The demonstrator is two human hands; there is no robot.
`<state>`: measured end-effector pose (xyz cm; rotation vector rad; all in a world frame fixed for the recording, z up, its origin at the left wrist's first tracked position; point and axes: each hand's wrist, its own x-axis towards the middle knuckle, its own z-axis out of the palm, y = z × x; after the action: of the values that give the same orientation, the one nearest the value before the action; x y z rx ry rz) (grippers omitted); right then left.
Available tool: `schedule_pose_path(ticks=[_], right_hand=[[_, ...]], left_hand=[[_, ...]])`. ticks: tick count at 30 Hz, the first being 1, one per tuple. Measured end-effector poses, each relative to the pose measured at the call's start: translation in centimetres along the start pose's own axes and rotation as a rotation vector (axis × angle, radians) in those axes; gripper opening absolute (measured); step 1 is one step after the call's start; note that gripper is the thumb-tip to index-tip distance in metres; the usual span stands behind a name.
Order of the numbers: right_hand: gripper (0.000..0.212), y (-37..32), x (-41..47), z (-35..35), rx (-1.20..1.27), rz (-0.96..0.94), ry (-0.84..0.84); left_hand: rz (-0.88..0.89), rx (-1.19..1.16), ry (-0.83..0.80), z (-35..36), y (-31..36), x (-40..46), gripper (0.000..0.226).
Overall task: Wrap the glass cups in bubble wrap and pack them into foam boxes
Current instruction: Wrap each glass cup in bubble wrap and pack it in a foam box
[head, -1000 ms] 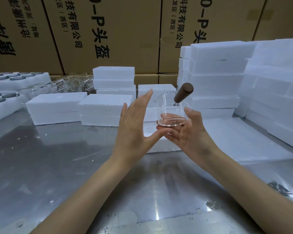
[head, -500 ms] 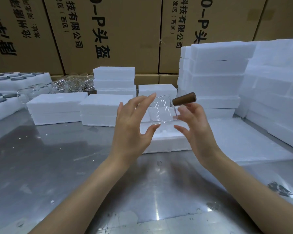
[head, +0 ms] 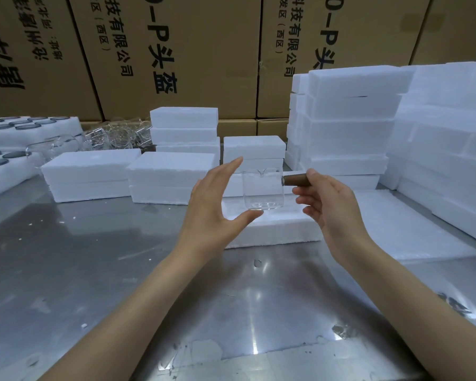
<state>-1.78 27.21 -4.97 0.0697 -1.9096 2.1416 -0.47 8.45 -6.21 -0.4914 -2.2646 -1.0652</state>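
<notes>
The cup (head: 263, 189) is held in the air above the steel table (head: 94, 270), upright and not yet wrapped; I see no bubble wrap on it, so wrapping and packing are both left. The right hand (head: 333, 207) pinches its brown handle (head: 296, 179). The left hand (head: 217, 213) is spread wide, thumb under the base. Behind stand closed foam boxes (head: 171, 174).

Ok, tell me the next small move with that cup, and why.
Probably lower the glass cup onto the white sheet on the table to begin wrapping. It hangs upright and bare in the air; the right hand pinches its brown handle, and the open left hand only supports its base with the thumb.
</notes>
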Motion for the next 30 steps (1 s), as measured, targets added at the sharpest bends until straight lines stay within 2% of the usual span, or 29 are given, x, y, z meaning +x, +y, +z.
schedule_pose_path(ticks=[3,5,8,12,15,18,20,30], right_hand=[[0.031,0.0,0.1,0.0,-0.049,0.030,-0.020],[0.031,0.0,0.1,0.0,-0.097,0.049,-0.039],[0.030,-0.1,0.1,-0.2,-0.126,0.075,-0.058],[0.026,-0.3,0.1,-0.4,-0.028,0.147,-0.037],[0.020,-0.3,0.1,-0.6,0.028,0.194,-0.058],[0.028,0.0,0.1,-0.7,-0.006,0.177,-0.096],[0.033,0.2,0.1,-0.5,-0.043,0.171,-0.128],[0.020,1.6,0.5,-0.4,-0.236,0.161,-0.144]], left_hand=[[-0.158,-0.038,-0.089,0.1,-0.3,-0.1,0.085],[-0.193,-0.054,-0.129,0.2,-0.5,-0.1,0.084],[-0.188,-0.073,-0.147,0.3,-0.7,-0.2,0.080],[-0.126,-0.128,-0.135,0.2,-0.5,-0.3,0.072],[-0.123,-0.178,-0.195,-0.1,-0.4,-0.5,0.066],[-0.084,-0.207,-0.246,-0.4,-0.6,-0.8,0.058],[-0.046,-0.165,-0.263,-0.7,-0.8,-0.8,0.057],[0.065,0.172,-0.285,-0.9,-2.2,-0.9,0.066]])
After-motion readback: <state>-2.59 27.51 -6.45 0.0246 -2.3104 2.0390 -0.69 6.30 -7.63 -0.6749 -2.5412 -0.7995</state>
